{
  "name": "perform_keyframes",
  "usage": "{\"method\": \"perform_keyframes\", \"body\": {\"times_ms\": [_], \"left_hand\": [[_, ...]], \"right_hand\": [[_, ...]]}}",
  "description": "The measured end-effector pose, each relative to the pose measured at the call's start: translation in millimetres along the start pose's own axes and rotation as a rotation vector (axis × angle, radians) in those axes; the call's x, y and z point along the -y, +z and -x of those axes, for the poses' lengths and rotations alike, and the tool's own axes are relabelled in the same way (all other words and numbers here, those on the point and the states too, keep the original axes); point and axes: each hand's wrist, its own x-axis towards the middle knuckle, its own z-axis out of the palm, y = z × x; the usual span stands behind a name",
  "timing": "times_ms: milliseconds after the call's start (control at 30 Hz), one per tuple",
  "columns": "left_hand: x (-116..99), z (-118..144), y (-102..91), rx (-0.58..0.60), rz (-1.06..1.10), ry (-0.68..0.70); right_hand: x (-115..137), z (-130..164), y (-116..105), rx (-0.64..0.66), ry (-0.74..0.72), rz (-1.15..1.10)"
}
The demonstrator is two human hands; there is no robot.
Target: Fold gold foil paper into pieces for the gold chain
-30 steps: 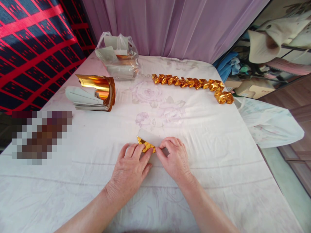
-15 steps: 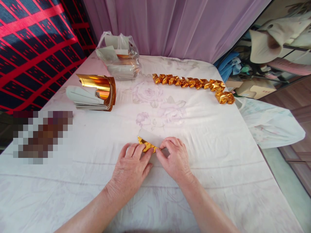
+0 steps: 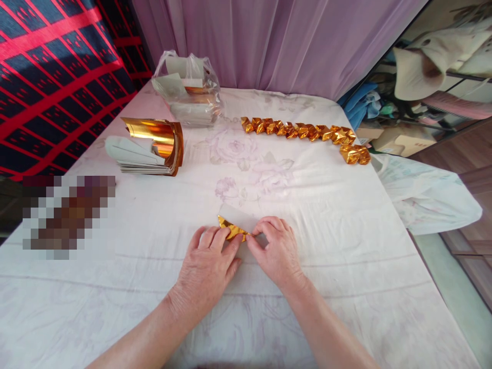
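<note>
A small sheet of gold foil paper [image 3: 235, 215] lies on the cloth in front of me, its pale back facing up and its near edge folded over to show shiny gold. My left hand [image 3: 209, 259] presses on the gold fold, fingers curled over it and the thumb lower down. At the right end of that fold, my right hand [image 3: 275, 248] pinches the paper's corner between thumb and forefinger. The fingers hide part of the crease and the sheet's lower edge.
A row of folded gold paper pieces [image 3: 300, 129] runs along the back right. At the left stands a curled stack of gold paper [image 3: 151, 148], with a clear plastic bag of more sheets [image 3: 192, 97] behind it. A white plastic bag [image 3: 434, 195] hangs beyond the right edge.
</note>
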Motion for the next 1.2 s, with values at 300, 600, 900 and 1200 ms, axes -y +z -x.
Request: {"method": "perform_keyframes", "body": {"times_ms": [300, 600, 900, 1200], "left_hand": [[1.0, 0.5, 0.6, 0.007, 0.005, -0.002], [0.2, -0.2, 0.5, 0.009, -0.01, -0.008], [-0.1, -0.6, -1.7, 0.014, -0.011, -0.004], [0.6, 0.3, 0.2, 0.005, -0.007, -0.01]], "right_hand": [[-2.3, -0.3, -2.5, 0.029, -0.032, -0.013], [-1.7, -0.3, -1.0, 0.017, -0.015, 0.002], [-4.5, 0.1, -3.0, 0.027, -0.052, -0.024], [-4.0, 1.0, -1.4, 0.026, -0.017, -0.017]]}}
